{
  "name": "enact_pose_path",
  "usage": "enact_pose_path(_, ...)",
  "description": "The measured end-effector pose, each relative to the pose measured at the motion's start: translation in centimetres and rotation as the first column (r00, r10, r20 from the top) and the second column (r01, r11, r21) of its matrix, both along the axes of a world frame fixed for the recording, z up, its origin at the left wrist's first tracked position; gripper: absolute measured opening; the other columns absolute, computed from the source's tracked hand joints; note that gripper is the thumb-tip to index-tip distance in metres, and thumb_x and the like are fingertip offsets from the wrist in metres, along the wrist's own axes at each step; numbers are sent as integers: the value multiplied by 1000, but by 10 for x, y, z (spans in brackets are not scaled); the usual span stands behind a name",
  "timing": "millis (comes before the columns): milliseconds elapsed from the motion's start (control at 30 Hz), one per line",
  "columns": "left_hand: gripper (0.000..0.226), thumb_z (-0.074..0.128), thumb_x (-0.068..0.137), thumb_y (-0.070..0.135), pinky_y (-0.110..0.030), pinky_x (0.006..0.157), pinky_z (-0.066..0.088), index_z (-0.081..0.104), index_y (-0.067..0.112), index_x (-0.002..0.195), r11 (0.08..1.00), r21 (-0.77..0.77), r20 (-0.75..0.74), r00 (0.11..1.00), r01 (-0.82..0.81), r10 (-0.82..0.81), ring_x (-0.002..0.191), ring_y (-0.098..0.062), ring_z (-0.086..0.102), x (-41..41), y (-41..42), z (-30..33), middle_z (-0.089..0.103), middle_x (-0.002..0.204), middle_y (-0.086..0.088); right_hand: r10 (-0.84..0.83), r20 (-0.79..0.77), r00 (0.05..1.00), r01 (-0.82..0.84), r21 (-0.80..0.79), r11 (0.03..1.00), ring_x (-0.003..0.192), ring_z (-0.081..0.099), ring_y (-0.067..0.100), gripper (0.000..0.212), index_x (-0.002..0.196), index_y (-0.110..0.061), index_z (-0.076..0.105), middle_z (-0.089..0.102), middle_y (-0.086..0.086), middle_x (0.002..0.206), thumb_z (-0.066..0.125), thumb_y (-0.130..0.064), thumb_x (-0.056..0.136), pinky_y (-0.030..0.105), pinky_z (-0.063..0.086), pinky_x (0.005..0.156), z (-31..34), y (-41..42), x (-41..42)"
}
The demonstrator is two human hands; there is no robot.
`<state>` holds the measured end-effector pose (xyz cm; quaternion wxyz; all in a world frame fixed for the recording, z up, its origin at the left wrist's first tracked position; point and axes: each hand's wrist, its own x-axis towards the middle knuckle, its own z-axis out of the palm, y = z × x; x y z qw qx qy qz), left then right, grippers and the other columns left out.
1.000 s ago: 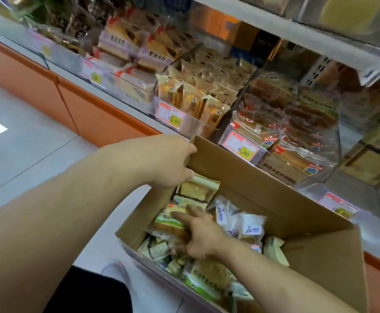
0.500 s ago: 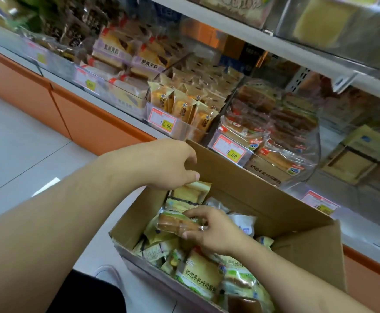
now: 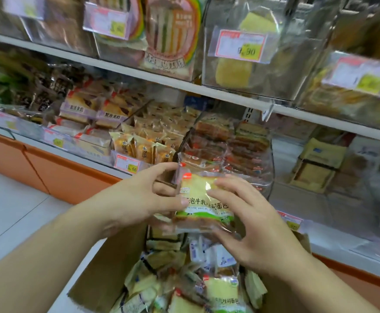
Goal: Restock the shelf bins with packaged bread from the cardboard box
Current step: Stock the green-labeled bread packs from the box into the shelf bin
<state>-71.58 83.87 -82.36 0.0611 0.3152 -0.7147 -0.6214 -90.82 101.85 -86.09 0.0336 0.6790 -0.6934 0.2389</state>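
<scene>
Head view: milk toast bread packet point(image 3: 203, 203), raised above cardboard box point(image 3: 116, 256), pinched by left hand point(image 3: 139, 199) at one side edge and right hand point(image 3: 250, 224) at the other; advise level carry into clear bin point(image 3: 225, 152) just behind, clearing its front lip beneath upper shelf edge point(image 3: 184, 83).

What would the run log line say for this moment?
phase: pack lifted | left hand: holds bread pack | right hand: holds same pack | position: above cardboard box | bin: not yet reached
</scene>
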Motion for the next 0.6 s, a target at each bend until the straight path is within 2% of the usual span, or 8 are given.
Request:
enact_pose_path(67,88,88,80,18,-44,83,63,41,46,148,998,-55,-53,998,-29,26,96,-19,77,-8,9,1,75,117,5,-56,-33,998,56,-6,998,152,37,19,62,145,-22,56,44,-5,156,64,-56,94,46,45,116,1,-1,-6)
enact_pose_path(133,79,85,82,10,-45,81,64,45,41,143,995,-56,-137,988,-85,76,94,-20,77,-18,16,1,71,124,5,-107,-38,994,106,-22,994,152,35,19,63,145,-24,54,39,-5,159,64,-57,93,46,48,113,3,-4,-13)
enact_pose_path(233,56,78,89,10,-30,83,63,53,37,131,956,-225,-274,954,-188,123,96,-9,75,-38,22,-2,67,125,13,-157,-5,988,156,-91,984,154,31,20,63,146,-22,53,38,-4,160,67,-51,92,45,46,116,3,-15,-25)
enact_pose_path(300,41,74,94,16,-20,84,59,58,38,125,890,-384,-302,944,-247,132,98,3,69,-53,19,-3,66,118,20,-198,23,980,200,-118,973,156,28,19,66,147,-22,51,36,-4,160,75,-44,90,41,41,121,1,-25,-34)
enact_pose_path(367,36,73,94,27,-17,86,56,60,40,126,828,-505,-285,953,-244,106,103,9,63,-65,8,-5,65,115,24,-230,45,972,234,-122,965,156,26,18,67,149,-23,49,34,-4,161,77,-41,90,41,40,122,0,-40,-43)
enact_pose_path(433,41,73,94,35,-21,94,53,57,41,132,773,-595,-266,962,-219,68,112,7,60,-77,-8,-9,62,122,26,-238,72,969,245,-111,963,156,26,18,68,151,-25,48,32,-3,163,76,-42,92,43,41,120,1,-58,-54)
enact_pose_path(500,46,69,97,36,-23,102,48,53,38,140,673,-708,-236,970,-216,63,120,3,55,-89,-24,-12,59,133,24,-240,108,965,248,-67,967,158,20,19,72,155,-31,42,24,-5,168,75,-47,93,45,38,123,5,-77,-62)
enact_pose_path(600,48,62,101,31,-23,104,39,52,27,148,499,-844,-157,980,-197,121,129,-9,52,-106,-45,-22,56,144,11,-291,143,946,284,64,957,162,-2,20,73,160,-49,26,1,-21,172,57,-66,96,48,23,127,3,-100,-68)
